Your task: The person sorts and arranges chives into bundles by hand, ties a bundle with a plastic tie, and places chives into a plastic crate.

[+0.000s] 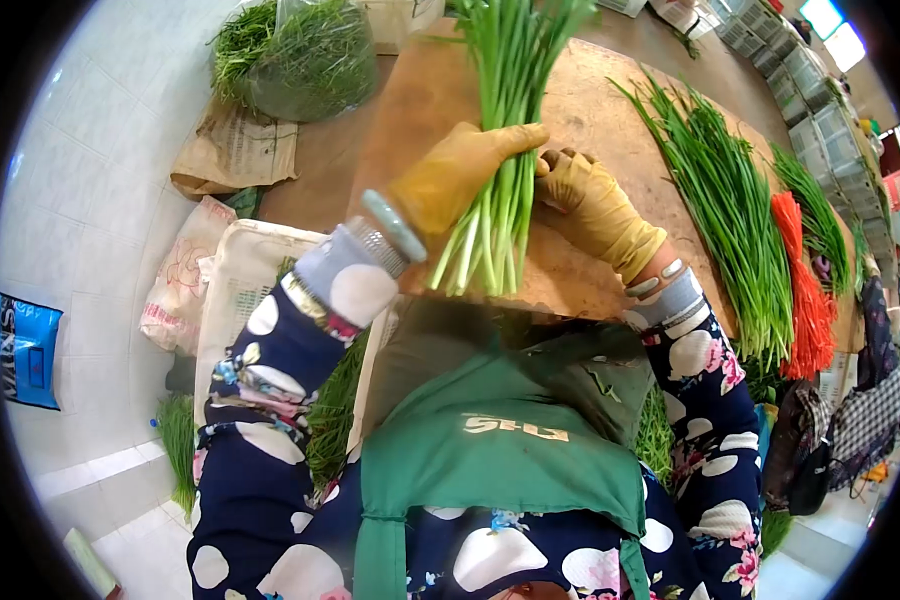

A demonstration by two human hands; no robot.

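My left hand (460, 170), in a yellow rubber glove, is wrapped round a bunch of garlic chives (505, 190). Its pale stem ends point down toward me, and the green leaves run up past the top of the view. Close against the right side of the bunch is my right hand (590, 205), also gloved in yellow. Its fingers are curled in, and what they hold, if anything, is hidden. Both hands are above a brown wooden board (580, 270).
A long pile of chives (720, 200) lies on the board's right side, beside red ties (802, 290). Left of me stands a white crate (235, 260) with greens inside. A plastic bag of greens (315, 60) sits at the far left. Stacked crates (830, 130) line the right.
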